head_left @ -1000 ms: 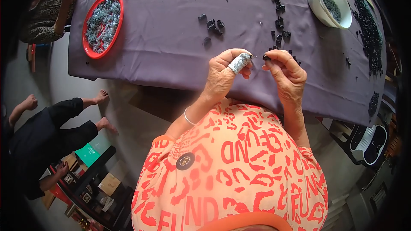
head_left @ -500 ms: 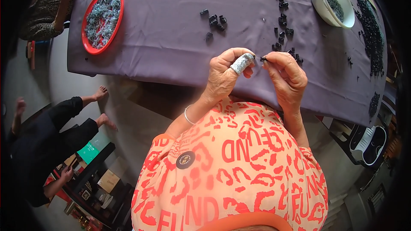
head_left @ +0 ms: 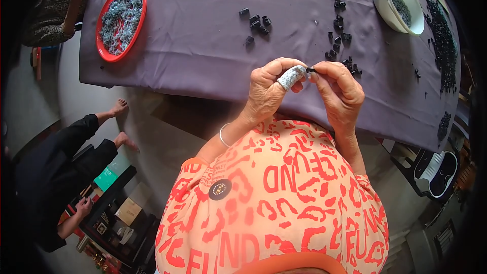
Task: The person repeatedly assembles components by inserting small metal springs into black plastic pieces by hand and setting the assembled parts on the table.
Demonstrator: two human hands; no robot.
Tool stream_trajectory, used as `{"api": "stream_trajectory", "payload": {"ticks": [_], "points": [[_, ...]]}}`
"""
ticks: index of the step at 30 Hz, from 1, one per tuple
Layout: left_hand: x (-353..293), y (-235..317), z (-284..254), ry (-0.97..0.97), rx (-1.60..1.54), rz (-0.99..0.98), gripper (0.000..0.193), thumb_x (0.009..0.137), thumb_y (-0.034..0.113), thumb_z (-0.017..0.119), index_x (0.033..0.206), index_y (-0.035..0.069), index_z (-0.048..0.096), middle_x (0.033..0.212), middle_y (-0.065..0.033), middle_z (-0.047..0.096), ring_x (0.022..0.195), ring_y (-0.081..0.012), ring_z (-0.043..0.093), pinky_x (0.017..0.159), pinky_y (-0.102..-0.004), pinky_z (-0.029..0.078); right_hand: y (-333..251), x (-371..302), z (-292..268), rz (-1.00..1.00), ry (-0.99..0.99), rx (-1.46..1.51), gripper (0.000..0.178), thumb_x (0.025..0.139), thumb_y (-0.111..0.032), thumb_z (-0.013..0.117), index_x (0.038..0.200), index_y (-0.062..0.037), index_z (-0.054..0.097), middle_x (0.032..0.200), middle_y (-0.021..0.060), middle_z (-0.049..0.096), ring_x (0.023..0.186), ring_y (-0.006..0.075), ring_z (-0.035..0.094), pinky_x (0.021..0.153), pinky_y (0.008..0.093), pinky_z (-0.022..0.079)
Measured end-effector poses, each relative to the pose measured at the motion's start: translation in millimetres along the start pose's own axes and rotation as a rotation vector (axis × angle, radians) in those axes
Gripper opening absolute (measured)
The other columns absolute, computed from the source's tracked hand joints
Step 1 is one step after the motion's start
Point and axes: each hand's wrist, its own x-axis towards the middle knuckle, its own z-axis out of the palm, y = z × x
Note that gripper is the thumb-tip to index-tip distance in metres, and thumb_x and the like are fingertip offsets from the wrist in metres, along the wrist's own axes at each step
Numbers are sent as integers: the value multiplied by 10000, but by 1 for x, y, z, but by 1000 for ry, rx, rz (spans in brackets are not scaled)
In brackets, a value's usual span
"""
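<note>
Both hands meet just over the near edge of the cloth-covered table. My left hand point(head_left: 271, 85) is closed, a grey-white wrap around one digit, its fingertips pinching one end of a small black plastic part point(head_left: 311, 70). From the other side, my right hand point(head_left: 341, 87) pinches the same part between thumb and finger. The fingers hide most of it. Just beyond my right hand, small black plastic pieces point(head_left: 346, 37) lie in a loose row running away from me. A smaller cluster of black pieces point(head_left: 255, 20) sits farther left.
A red tray point(head_left: 112, 59) of thin silvery springy pieces stands at the left. At the far right are a white bowl point(head_left: 379, 2) of fine grey pieces and a long heap of tiny black parts point(head_left: 446, 56). Another person point(head_left: 61, 162) is at the lower left, off the table.
My hands have drawn slightly closer together; the thin coil that showed between the fingertips is no longer visible. The other person's hand at far left has dropped from sight.
</note>
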Motion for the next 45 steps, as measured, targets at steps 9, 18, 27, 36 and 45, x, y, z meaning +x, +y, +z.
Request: {"api": "stream_trajectory", "payload": {"ticks": [9, 18, 27, 36, 45], "points": [[-4, -6, 4, 16, 78, 71, 129, 900, 40, 599, 1007, 8, 665, 872, -41, 657, 760, -79, 608, 653, -209, 518, 0, -2, 2, -95, 11, -115, 201, 776, 121, 661, 952, 26, 636, 876, 97, 642, 777, 148, 607, 700, 242, 479], [27, -24, -7, -72, 557, 386, 174, 786, -14, 651, 956, 22, 671, 828, -97, 626, 725, -190, 633, 617, -277, 505, 21, 7, -9, -91, -52, -277, 173, 776, 106, 652, 920, 17, 622, 870, 101, 645, 768, 184, 628, 688, 272, 499], [31, -36, -10, -60, 1018, 385, 80, 793, 85, 602, 855, 61, 647, 831, -122, 601, 781, -309, 619, 657, -377, 507, 37, 16, -3, -242, -290, -565, 172, 783, 52, 575, 942, -8, 592, 835, 151, 588, 764, 332, 592, 664, 405, 496], [32, -2, -8, -222, 506, -230, 261, 833, 141, 530, 1002, -24, 642, 743, -142, 674, 646, -208, 649, 589, -340, 512, 29, 11, -9, -196, -369, -607, 250, 809, 42, 581, 1050, 26, 518, 875, 221, 573, 779, 398, 584, 653, 427, 470], [39, -9, -12, -147, 383, -177, 284, 838, 237, 589, 857, -37, 660, 653, -122, 661, 505, -168, 608, 458, -300, 498, 42, 21, -14, -195, -412, -528, 342, 793, 38, 612, 1125, 34, 528, 936, 207, 608, 801, 354, 627, 674, 404, 500]]}}
